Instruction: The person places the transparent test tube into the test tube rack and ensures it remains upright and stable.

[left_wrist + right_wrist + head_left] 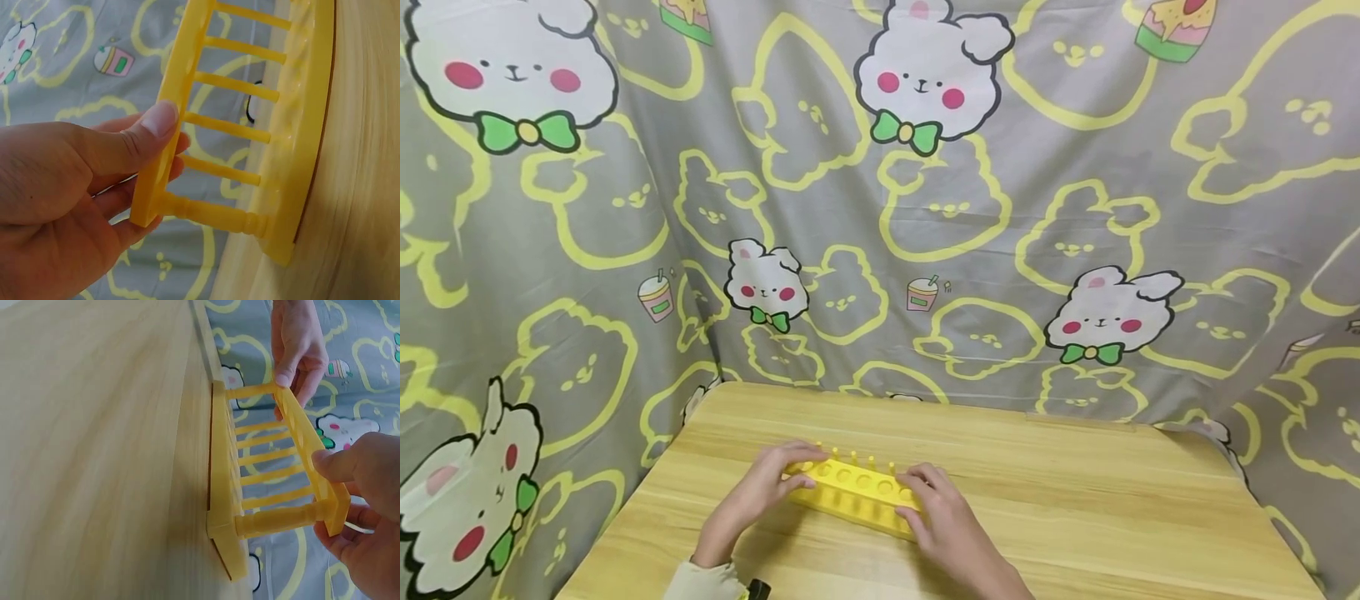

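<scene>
A yellow plastic test tube rack [853, 478] stands upright on the table, its top plate pierced by a row of round holes. Slim pegs [853, 456] rise along its far side. My left hand [765, 483] grips the left end of the top plate; in the left wrist view its thumb [159, 119] presses on the plate while fingers curl beneath. At the opposite end, my right hand [951, 525] pinches the plate, thumb [334, 464] on top and fingertips around the edge. The base [220, 462] sits on the wood in the right wrist view. No tubes show in the holes.
Light wood-grain tabletop [1090, 500] spreads around the rack. A grey curtain [970, 350] printed with yellow outlines and white rabbits hangs behind the table and along both sides. A pale sleeve [703, 582] covers the left forearm, with a small black item [759, 590] beside it.
</scene>
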The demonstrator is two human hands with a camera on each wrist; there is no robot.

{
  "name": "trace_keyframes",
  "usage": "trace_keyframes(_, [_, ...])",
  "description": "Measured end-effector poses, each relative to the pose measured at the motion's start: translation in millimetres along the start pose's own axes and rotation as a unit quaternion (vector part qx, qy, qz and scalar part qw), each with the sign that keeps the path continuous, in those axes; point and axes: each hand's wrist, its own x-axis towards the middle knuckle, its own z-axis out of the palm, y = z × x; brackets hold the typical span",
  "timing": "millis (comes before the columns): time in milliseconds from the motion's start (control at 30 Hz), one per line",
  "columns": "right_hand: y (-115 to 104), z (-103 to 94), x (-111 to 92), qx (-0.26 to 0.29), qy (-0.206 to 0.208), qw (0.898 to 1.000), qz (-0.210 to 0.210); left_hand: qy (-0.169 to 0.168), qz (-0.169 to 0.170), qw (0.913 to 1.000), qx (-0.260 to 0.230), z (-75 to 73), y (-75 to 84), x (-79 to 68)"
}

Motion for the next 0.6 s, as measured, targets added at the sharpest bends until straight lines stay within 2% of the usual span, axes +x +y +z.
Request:
trace_keyframes(133, [8, -5.8, -5, 0.005, 0.015, 1.000, -0.011, -0.014, 0.000, 0.9999, -0.005, 3.4, 5.7, 2.8])
trace_keyframes(400, [18, -12.1, -8, 0.000, 0.030, 0.999, -0.034, -0.003, 0.005, 1.0000, 0.001, 9.7, 10.4, 8.1])
trace_keyframes(600, [23, -19.3, -12, -0.008, 0.022, 0.999, -0.028, -0.001, -0.005, 1.0000, 0.007, 16.3, 15.8, 14.3])
